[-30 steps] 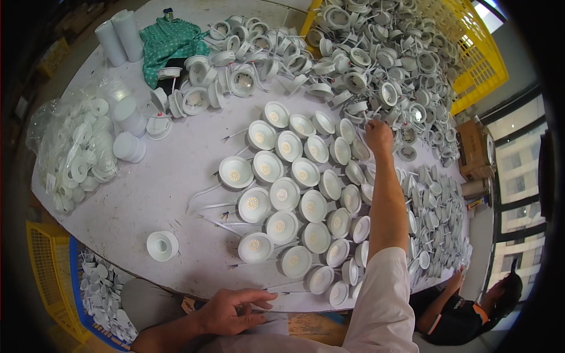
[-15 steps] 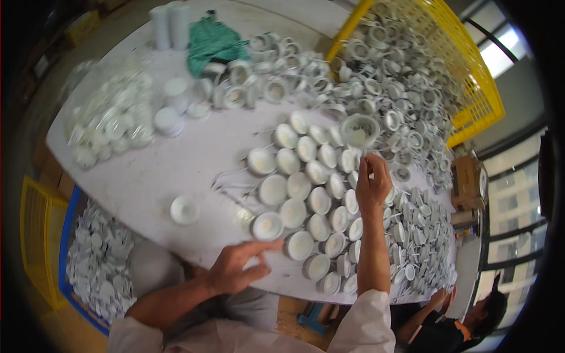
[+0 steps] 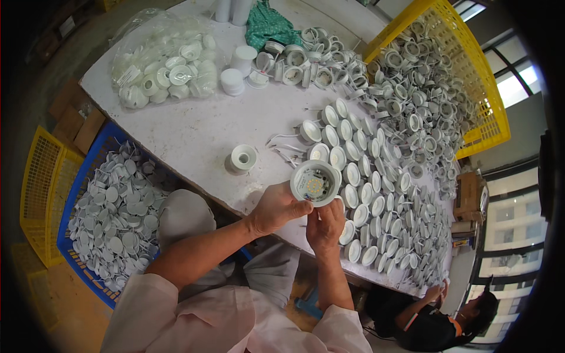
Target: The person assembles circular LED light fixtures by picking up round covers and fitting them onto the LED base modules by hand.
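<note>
Between my hands is a round white downlight housing (image 3: 301, 172), its open face toward me and a circuit board with a ring of yellow LEDs inside. My left hand (image 3: 276, 209) grips the left rim, thumb at the lower edge. Below the housing, my right hand (image 3: 325, 228) has its fingers closed at the bottom edge. A white ring-shaped part (image 3: 243, 157) stands alone on the table, left of the housing. Rows of white downlights (image 3: 351, 173) with round diffusers lie tilted to the right of my hands, some with white wires (image 3: 288, 150).
A yellow basket (image 3: 491, 126) at the far right spills many housings (image 3: 421, 100) onto the table (image 3: 194, 132). At the back are a bag of white cups (image 3: 170, 70), diffuser stacks (image 3: 232, 82) and a green cloth (image 3: 268, 26). A blue crate (image 3: 73, 217) holds finished-looking pieces; a person (image 3: 435, 320) sits at right.
My right hand has brought the housing from above the downlights back toward me. My left hand has risen from the table edge and taken hold of its rim. The view has shifted.
</note>
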Tool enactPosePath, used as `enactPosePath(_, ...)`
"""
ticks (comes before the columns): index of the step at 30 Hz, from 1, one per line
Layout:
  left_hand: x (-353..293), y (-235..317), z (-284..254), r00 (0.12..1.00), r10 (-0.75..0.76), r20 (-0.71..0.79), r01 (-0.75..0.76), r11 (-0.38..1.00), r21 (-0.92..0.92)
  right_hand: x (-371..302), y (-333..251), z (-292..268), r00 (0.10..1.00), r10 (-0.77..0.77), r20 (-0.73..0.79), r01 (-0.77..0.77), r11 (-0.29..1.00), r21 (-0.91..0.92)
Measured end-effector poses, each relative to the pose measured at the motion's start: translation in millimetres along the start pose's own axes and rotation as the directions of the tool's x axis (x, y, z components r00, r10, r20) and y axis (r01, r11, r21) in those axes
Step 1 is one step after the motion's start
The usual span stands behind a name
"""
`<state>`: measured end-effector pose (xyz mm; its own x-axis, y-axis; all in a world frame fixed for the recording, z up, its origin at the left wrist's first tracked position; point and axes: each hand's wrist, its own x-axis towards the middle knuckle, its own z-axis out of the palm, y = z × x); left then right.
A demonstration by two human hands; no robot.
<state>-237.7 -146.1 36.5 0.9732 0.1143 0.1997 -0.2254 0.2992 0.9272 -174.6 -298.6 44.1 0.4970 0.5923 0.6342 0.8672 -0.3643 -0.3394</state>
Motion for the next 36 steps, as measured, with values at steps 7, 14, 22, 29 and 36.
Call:
enactPosePath(7,-8,10,-7,0.998,-0.049,-0.024,0.040,0.953,-0.302,-14,-37,20,0.841,0.510,0.182,-0.531,0.708,0.465)
enactPosePath(14,-6,17,-6,0.970,-0.209,-0.125,0.184,0.965,-0.188,-14,-80,24,0.491,0.619,0.613,-0.702,-0.136,0.699)
enactPosePath(22,-8,11,-21,0.894,-0.240,-0.379,0.157,0.959,-0.238,-28,-88,30,0.476,0.565,0.674,-0.786,-0.071,0.614)
enactPosePath(29,21,41,-38,0.789,-0.044,-0.612,-0.185,0.934,-0.306,-22,-77,16,0.562,0.665,0.492,-0.779,0.226,0.584)
enactPosePath(36,-3,60,-83,0.692,0.042,-0.721,-0.266,0.943,-0.201,32,-35,93,0.920,0.342,0.191,-0.386,0.874,0.296)
